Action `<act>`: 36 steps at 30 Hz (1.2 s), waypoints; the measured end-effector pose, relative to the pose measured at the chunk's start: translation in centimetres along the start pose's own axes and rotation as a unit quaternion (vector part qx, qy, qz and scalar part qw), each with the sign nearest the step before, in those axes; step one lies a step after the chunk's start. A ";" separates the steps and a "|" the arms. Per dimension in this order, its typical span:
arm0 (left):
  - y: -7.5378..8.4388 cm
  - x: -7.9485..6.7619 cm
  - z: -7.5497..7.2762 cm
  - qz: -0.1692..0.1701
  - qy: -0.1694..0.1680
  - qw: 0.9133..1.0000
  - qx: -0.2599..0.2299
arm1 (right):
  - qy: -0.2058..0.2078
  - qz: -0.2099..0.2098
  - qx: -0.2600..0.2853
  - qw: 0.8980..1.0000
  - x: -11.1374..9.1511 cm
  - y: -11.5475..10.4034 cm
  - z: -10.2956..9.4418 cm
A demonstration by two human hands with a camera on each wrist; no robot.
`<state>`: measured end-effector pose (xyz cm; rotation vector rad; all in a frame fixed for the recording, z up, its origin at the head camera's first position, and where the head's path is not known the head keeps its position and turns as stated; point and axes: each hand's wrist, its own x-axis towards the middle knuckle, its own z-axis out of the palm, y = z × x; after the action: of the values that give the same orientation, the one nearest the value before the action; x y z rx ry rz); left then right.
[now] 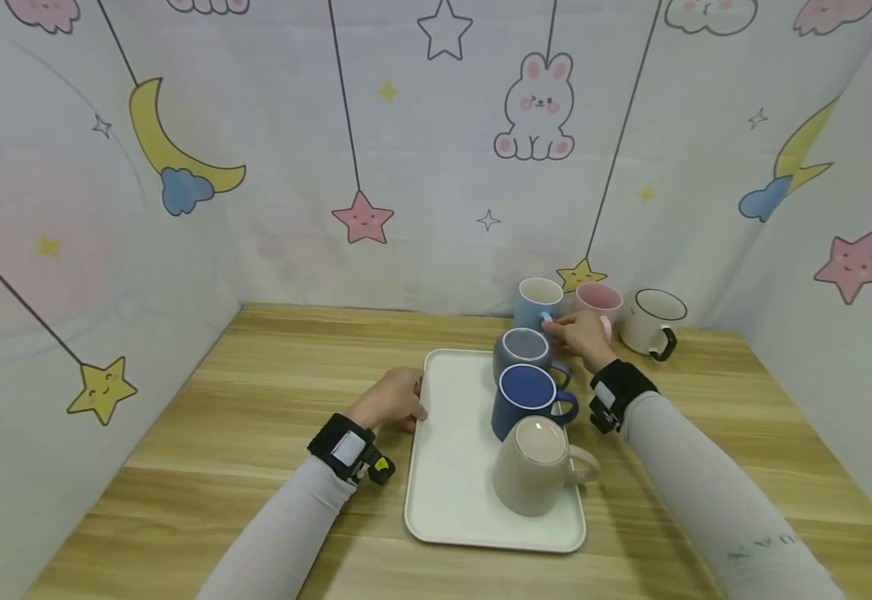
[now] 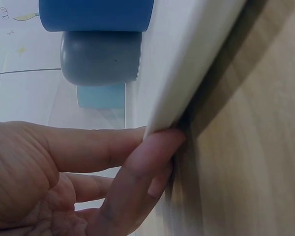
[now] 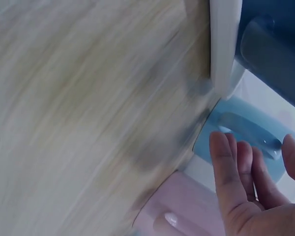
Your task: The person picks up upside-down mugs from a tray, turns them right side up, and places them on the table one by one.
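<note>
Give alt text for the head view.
Right hand is at the handle of a light-blue mug beyond a white tray. Left hand holds the tray's left edge; gray mug, blue mug and beige mug line its right side.

White tray point(image 1: 451, 450), light-blue mug point(image 1: 528, 314)

Wood-grain bench point(image 1: 286, 367) at six o'clock, white cloth backdrop point(image 1: 421, 271) behind it, printed with yellow moon point(image 1: 160, 148) at ten, white star point(image 1: 445, 32) at twelve, rabbit point(image 1: 537, 112) at one, pink star point(image 1: 854, 268) at three
</note>
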<state>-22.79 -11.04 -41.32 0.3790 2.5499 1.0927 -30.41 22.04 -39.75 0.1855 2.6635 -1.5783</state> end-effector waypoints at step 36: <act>-0.5 0.7 0.1 0.004 -0.001 1.000 -0.010 | -0.104 0.020 -0.022 0.994 -2.6 1.5 -1.6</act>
<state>-23.41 -11.03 -41.86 0.3863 2.5366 1.1197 -27.60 23.95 -40.04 0.0695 2.5158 -1.4403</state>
